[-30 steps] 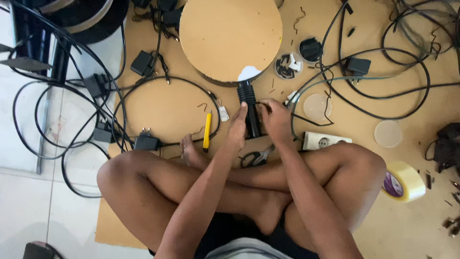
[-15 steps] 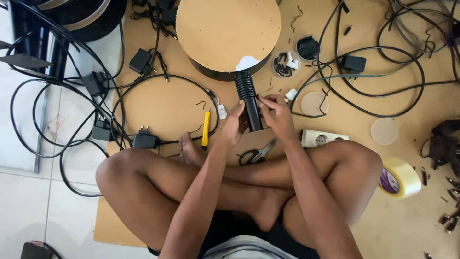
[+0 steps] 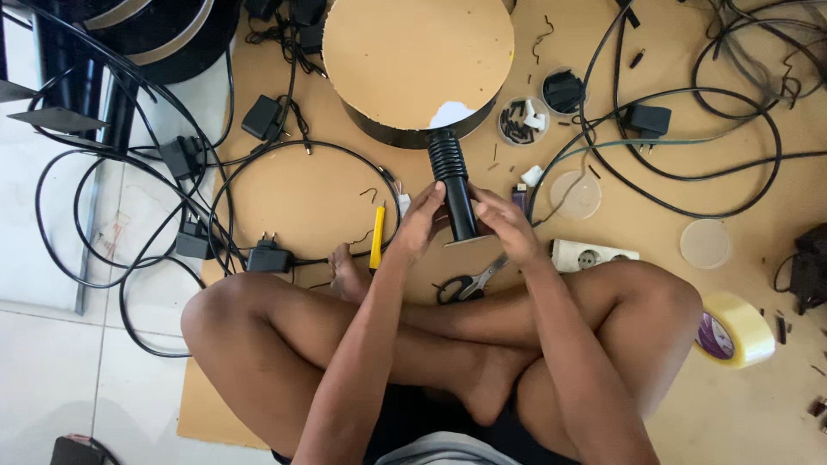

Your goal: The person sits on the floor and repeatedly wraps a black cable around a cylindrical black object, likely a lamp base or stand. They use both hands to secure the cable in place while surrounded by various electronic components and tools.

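Both hands lifted the black ribbed tube (image 3: 455, 185) higher than before; left hand (image 3: 422, 222) and right hand (image 3: 506, 226) were clamped around its lower end, scissors (image 3: 469, 282) lying just below the grip.

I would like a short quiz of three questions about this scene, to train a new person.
1. True or false: both hands hold the black ribbed cylinder.
2. Which thing lies on the brown board just beside the left hand? A) roll of clear tape B) yellow-handled cutter C) white socket strip
3. Fill in: the black-handled scissors lie ____ the person's legs and the cylinder.

Key
1. True: the left hand and right hand both grip the black ribbed cylinder.
2. B: the yellow-handled cutter lies there on the brown board.
3. between: the black-handled scissors lie below the hands.
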